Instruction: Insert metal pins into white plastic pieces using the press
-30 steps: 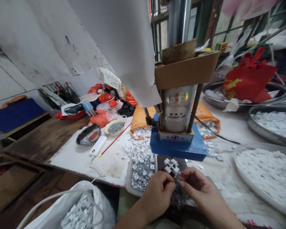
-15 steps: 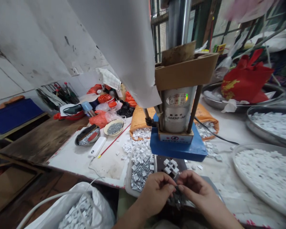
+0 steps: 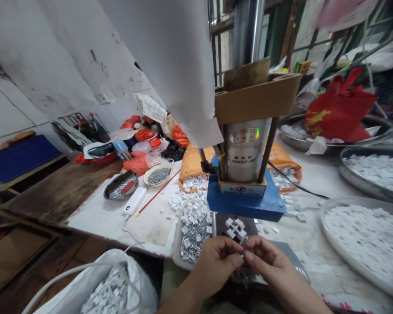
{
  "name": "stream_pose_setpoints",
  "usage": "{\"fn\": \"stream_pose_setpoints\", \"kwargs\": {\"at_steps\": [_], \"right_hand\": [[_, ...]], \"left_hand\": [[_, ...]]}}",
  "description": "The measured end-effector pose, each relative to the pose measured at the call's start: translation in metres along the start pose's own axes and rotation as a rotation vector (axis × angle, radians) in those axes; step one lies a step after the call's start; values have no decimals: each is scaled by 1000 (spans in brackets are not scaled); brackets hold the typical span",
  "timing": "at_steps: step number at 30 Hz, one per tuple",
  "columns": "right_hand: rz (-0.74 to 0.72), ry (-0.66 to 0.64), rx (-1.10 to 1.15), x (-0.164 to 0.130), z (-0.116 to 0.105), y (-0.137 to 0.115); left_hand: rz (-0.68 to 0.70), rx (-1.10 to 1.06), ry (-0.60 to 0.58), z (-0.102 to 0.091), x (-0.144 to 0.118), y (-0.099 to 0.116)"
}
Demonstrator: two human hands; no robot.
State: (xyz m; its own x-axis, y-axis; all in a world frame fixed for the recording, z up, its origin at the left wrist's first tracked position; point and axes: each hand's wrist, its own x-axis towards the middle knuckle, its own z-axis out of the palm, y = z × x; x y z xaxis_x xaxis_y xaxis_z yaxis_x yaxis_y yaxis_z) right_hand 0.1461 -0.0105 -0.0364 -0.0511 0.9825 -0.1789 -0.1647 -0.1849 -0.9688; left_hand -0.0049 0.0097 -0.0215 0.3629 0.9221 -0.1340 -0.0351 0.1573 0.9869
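At a bench, a person's left hand and right hand meet, each grip narrow, thumb drawn to fingers; what they pinch is too hidden to tell. Just beyond at 12 o'clock, white clips sit clustered on a dark plate, near the blue press. A tub of nails and clips stands at 10 o'clock, a filled tray at 3.
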Motion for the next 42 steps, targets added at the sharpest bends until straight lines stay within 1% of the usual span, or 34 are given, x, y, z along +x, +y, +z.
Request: {"fn": "stream_pose_setpoints", "kwargs": {"at_steps": [3,5,6,7,9,10,12,13,15,17,20,25,28,33,37,42], "right_hand": [[5,-21,-80,0,-3,-1],[-40,-35,-234,8,-13,-3],[-81,-7,-365,15,-21,-4],[-134,38,-513,23,-32,-4],[-196,269,-882,43,-55,-5],[-186,326,-946,54,-66,-6],[-175,381,-1022,74,-83,-7],[-168,392,-1048,83,-88,-7],[-153,396,-1099,96,-89,-6],[-141,384,-1137,103,-85,-4],[-143,352,-1166,106,-80,2],[-139,345,-1169,102,-93,11],[-140,354,-1170,100,-99,14],[-149,366,-1168,107,-90,12],[-163,372,-1119,113,-84,11],[-170,378,-975,108,-92,12]], "left_hand": [[134,256,31,0,-3,-1],[187,396,67,0,-4,-1],[191,430,80,0,-5,-2],[185,443,91,-1,-5,-3],[149,425,91,-3,-5,-5],[126,405,85,-3,-5,-6],[91,374,82,-5,-5,-9],[81,367,81,-5,-4,-9],[80,367,82,-5,-4,-10],[87,384,84,-6,-5,-9],[77,389,91,-7,-6,-7],[80,379,118,-8,-7,-5],[92,354,107,-5,-5,-5],[130,368,116,0,-5,-4],[126,380,122,-4,-8,-5],[124,411,124,-5,-9,-5]]}}
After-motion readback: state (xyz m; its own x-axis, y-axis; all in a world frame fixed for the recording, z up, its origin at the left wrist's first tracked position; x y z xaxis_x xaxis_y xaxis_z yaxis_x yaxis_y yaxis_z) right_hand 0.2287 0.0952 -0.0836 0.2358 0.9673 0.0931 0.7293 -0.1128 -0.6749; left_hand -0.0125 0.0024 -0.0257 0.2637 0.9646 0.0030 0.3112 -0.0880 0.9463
